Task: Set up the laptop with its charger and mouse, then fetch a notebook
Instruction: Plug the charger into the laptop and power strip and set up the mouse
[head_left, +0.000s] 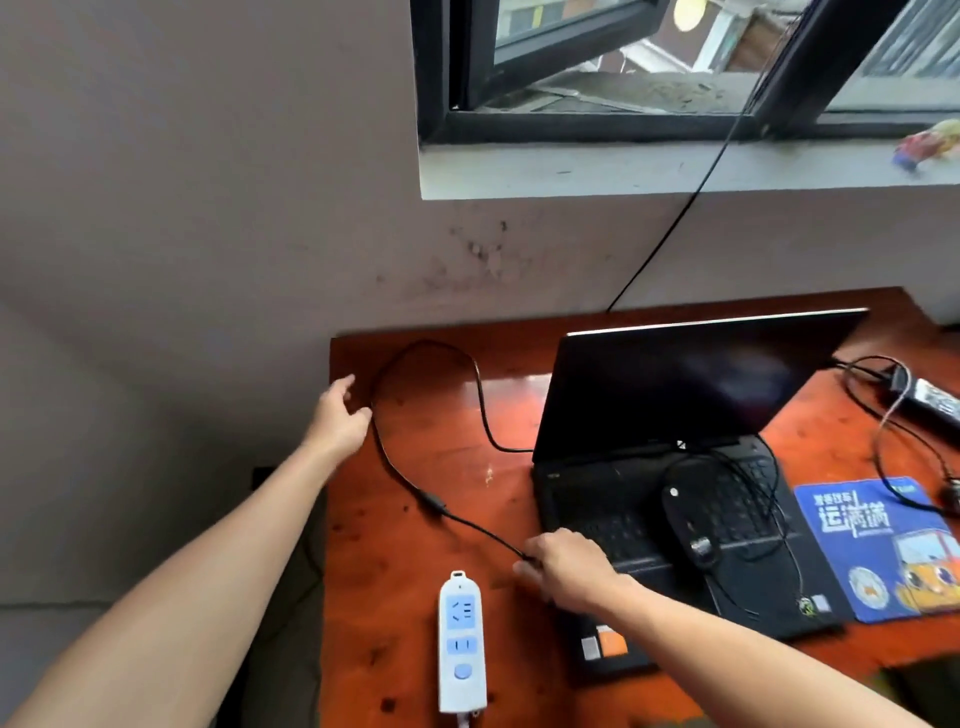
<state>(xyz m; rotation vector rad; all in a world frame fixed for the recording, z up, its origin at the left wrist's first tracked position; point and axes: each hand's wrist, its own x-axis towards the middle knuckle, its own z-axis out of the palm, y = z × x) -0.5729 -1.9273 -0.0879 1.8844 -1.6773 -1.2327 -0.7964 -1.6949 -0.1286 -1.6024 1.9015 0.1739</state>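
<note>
nearest, the power strip (462, 642) lies unused. the right hand (563, 571) pinches the charger cable (467, 522) beside the open laptop (675, 467); the mouse (688, 519) sits on its keys. farther, the left hand (337, 421) is open, touching the cable. no notebook visible.

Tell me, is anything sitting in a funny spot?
Yes. The black mouse sits on the laptop keyboard with its cord looped over the keys, while the blue mouse pad beside it lies bare.
</note>
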